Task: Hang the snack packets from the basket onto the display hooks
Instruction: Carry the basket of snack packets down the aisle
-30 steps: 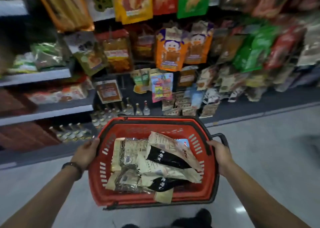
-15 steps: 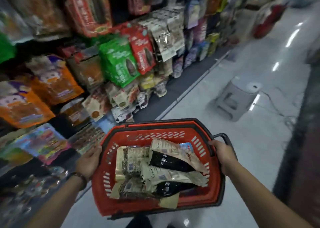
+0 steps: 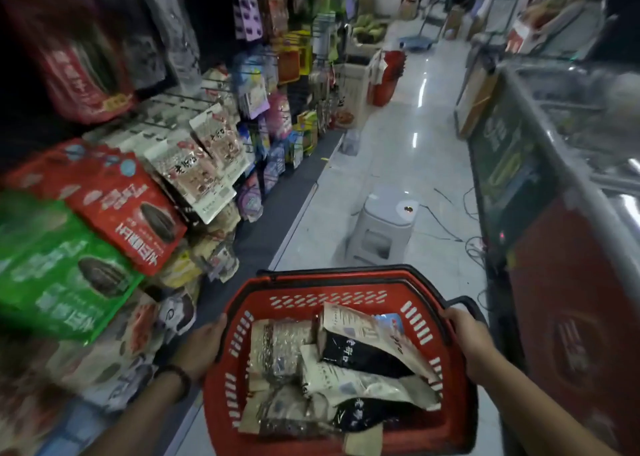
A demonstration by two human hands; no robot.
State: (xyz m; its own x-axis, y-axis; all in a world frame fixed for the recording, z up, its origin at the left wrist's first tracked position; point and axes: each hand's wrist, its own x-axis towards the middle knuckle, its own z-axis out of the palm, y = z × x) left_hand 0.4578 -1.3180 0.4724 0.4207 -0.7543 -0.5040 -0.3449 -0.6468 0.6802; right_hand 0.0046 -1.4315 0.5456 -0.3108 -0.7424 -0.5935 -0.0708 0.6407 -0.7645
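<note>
Left hand (image 3: 204, 346), right hand (image 3: 467, 343) each grip rim of red basket (image 3: 329, 298). Snack packets (image 3: 346, 362) piled inside, between hands. Likely light, crinkly, slippery film; best pinched at flat top seal.

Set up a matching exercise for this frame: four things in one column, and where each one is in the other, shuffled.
Things
1. basket
2. snack packets
3. stool
4. green packet

Places
a. on the floor ahead of the basket
b. gripped at its sides by the left hand and the right hand
c. on the display at the left
d. piled inside the basket

Pairs: 1-b, 2-d, 3-a, 4-c
</note>
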